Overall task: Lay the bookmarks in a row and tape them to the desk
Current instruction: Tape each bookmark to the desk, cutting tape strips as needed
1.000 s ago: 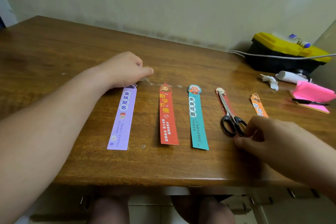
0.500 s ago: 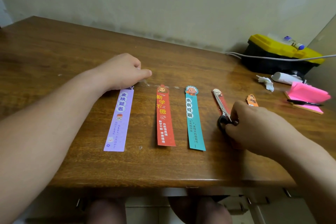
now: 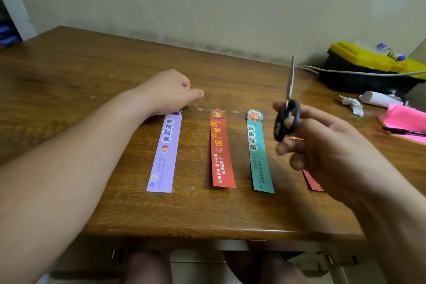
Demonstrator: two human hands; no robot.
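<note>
**Scissors raised while the tape is held down**

Four bookmarks show in a row parallel to the front edge of the brown wooden desk (image 3: 69,76), well apart from one another. From the left they are a lilac paper bookmark (image 3: 164,152), a red paper bookmark (image 3: 220,152), a teal paper bookmark (image 3: 258,152) and a dark red one (image 3: 314,184), which is mostly hidden behind the right hand (image 3: 327,145).

A strip of clear tape (image 3: 202,108) runs along the line of their top ends. It shows from the left hand across to the red bookmark, and fainter bits appear toward the teal one.

The left hand (image 3: 168,92) rests on the top end of the lilac bookmark with its fingers curled under and its thumb stretched out toward the tape. It is probably there to keep the card and the strip from shifting. Whether its fingers pinch the tape or only press on it cannot be told.

The right hand is lifted off the desk and grips the black-handled scissors (image 3: 297,114), with fingers through the loops. The blades are together and point upward, likely being brought over to cut the tape. I judge the taping to be partway done.

At the far right corner sit a black toolbox with a yellow lid (image 3: 359,62), a crumpled white tissue (image 3: 352,104) and a pink notepad (image 3: 405,117).
</note>
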